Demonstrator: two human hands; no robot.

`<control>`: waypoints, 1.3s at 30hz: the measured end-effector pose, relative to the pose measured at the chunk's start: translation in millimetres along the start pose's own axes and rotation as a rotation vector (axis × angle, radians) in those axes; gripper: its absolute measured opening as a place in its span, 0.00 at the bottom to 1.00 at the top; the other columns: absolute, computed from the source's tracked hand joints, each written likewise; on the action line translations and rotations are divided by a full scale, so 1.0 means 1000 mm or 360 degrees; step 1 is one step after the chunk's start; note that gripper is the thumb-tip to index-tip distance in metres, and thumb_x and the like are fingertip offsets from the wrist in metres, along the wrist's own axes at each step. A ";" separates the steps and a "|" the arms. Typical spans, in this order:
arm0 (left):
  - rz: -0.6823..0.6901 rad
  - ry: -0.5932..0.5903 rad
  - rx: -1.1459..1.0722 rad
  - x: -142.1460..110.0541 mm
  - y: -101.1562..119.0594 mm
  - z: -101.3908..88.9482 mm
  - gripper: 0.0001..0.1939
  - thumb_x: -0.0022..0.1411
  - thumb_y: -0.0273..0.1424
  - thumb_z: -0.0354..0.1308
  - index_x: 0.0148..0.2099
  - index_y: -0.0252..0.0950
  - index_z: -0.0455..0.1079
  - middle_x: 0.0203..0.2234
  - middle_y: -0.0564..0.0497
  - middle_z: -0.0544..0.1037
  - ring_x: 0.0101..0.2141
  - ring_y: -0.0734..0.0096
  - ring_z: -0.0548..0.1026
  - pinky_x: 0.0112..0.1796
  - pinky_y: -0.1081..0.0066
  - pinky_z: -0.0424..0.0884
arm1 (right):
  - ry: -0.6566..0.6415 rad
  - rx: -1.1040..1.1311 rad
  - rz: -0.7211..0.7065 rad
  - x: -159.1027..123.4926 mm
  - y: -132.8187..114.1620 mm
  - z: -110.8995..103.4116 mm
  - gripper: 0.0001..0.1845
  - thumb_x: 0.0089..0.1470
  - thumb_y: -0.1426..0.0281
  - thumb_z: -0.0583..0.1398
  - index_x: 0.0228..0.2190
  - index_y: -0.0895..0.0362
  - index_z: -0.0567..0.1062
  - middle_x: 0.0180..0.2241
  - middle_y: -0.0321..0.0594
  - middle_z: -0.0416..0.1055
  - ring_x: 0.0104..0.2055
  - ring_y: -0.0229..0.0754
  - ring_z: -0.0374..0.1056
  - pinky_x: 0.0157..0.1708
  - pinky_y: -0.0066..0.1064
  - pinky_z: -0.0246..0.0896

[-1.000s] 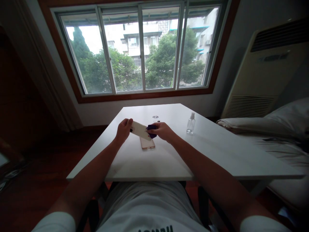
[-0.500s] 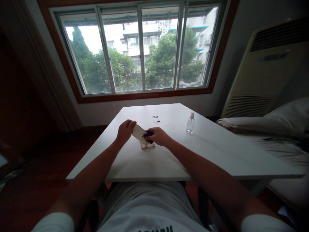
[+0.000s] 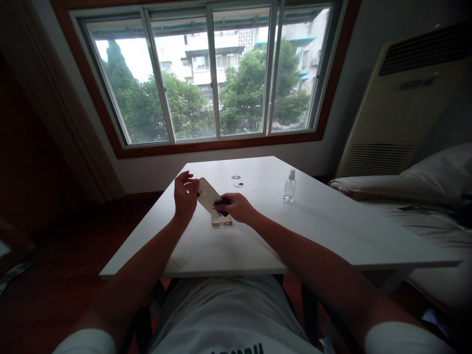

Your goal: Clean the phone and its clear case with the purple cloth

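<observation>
A pale smartphone (image 3: 207, 197) is tilted above the table, its back with camera spots facing up. My right hand (image 3: 239, 207) grips its lower end, with a dark blue cloth (image 3: 222, 206) between hand and phone. At the phone's upper left edge is my left hand (image 3: 185, 195), open, its fingers raised and apart; whether a fingertip touches the phone I cannot tell. Beneath the phone, partly covered, a clear phone case (image 3: 221, 221) or similar flat piece with a pinkish edge lies on the white table (image 3: 228, 250).
A clear spray bottle (image 3: 289, 188) stands on the table to the right. Two small round flat pieces, one a white disc (image 3: 238, 185), lie toward the back. Beyond is a window (image 3: 217, 73); bedding (image 3: 391, 191) and an air conditioner (image 3: 398, 108) are at the right.
My left hand has loosened its grip on the phone's upper end and its fingers have lifted and spread. The phone and right hand have shifted slightly left.
</observation>
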State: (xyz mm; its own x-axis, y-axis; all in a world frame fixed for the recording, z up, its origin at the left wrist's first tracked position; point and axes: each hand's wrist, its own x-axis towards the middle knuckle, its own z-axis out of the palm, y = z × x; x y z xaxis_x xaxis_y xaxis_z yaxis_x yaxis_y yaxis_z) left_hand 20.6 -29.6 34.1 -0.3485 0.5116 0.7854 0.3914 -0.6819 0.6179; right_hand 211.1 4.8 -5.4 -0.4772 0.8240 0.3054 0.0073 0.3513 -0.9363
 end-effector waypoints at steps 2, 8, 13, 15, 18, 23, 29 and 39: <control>-0.0016 0.0031 -0.0076 0.003 -0.007 0.001 0.25 0.64 0.43 0.62 0.57 0.37 0.64 0.48 0.44 0.72 0.45 0.68 0.73 0.45 0.69 0.72 | 0.0074 0.0219 -0.0045 0.001 -0.003 0.000 0.20 0.42 0.63 0.72 0.38 0.59 0.81 0.31 0.41 0.79 0.31 0.42 0.74 0.33 0.33 0.72; -0.0289 -0.0695 -0.0001 -0.008 -0.023 0.007 0.21 0.63 0.47 0.60 0.46 0.34 0.72 0.37 0.47 0.78 0.35 0.68 0.74 0.37 0.69 0.70 | 0.0335 0.0619 -0.0194 0.003 -0.012 -0.004 0.26 0.37 0.59 0.74 0.38 0.60 0.80 0.35 0.41 0.79 0.35 0.42 0.74 0.39 0.35 0.73; -0.0236 -0.0855 0.0146 -0.020 -0.019 0.009 0.19 0.66 0.47 0.57 0.44 0.35 0.73 0.35 0.48 0.78 0.35 0.67 0.74 0.35 0.70 0.69 | 0.0299 0.0679 -0.0136 0.002 -0.012 -0.005 0.28 0.34 0.61 0.76 0.37 0.61 0.80 0.34 0.42 0.78 0.34 0.42 0.74 0.38 0.35 0.73; -0.0216 -0.0876 0.0188 -0.018 -0.018 0.008 0.19 0.66 0.47 0.56 0.43 0.35 0.73 0.34 0.48 0.78 0.35 0.66 0.74 0.35 0.69 0.68 | 0.0277 0.0674 -0.0127 0.002 -0.012 -0.005 0.28 0.34 0.60 0.76 0.37 0.62 0.80 0.33 0.42 0.78 0.33 0.42 0.74 0.37 0.35 0.74; -0.0210 -0.0880 0.0229 -0.015 -0.017 0.007 0.19 0.66 0.47 0.56 0.43 0.35 0.73 0.34 0.48 0.78 0.35 0.65 0.73 0.34 0.69 0.68 | 0.0250 0.0682 -0.0141 0.002 -0.014 -0.007 0.28 0.34 0.61 0.76 0.37 0.61 0.80 0.34 0.42 0.79 0.34 0.43 0.74 0.38 0.36 0.74; -0.0129 -0.1012 0.0385 -0.012 -0.015 0.005 0.16 0.66 0.45 0.56 0.39 0.37 0.73 0.31 0.50 0.77 0.32 0.67 0.71 0.33 0.70 0.66 | 0.0297 0.0663 -0.0172 0.002 -0.017 -0.014 0.27 0.35 0.63 0.76 0.38 0.60 0.81 0.37 0.43 0.79 0.38 0.44 0.75 0.43 0.37 0.74; -0.0120 -0.1195 0.0496 -0.013 -0.018 0.004 0.15 0.65 0.44 0.56 0.39 0.38 0.73 0.32 0.50 0.78 0.31 0.66 0.72 0.31 0.70 0.66 | 0.0351 0.0640 -0.0184 0.002 -0.024 -0.022 0.26 0.35 0.63 0.76 0.38 0.60 0.81 0.38 0.44 0.80 0.39 0.45 0.75 0.44 0.37 0.73; -0.0110 -0.1192 0.0522 -0.013 -0.016 0.003 0.18 0.66 0.43 0.57 0.53 0.39 0.69 0.34 0.50 0.78 0.32 0.67 0.74 0.33 0.69 0.67 | 0.0451 0.0683 -0.0174 0.001 -0.034 -0.033 0.27 0.38 0.62 0.76 0.40 0.60 0.80 0.40 0.46 0.79 0.40 0.46 0.76 0.44 0.39 0.74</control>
State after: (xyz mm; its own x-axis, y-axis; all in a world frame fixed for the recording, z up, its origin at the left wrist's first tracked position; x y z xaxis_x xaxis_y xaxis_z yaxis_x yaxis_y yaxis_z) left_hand 21.7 -23.5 13.9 0.2348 0.8396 0.4899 0.6593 -0.5079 0.5544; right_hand 239.3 8.5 32.8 -0.1982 0.9015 0.3847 -0.4183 0.2771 -0.8650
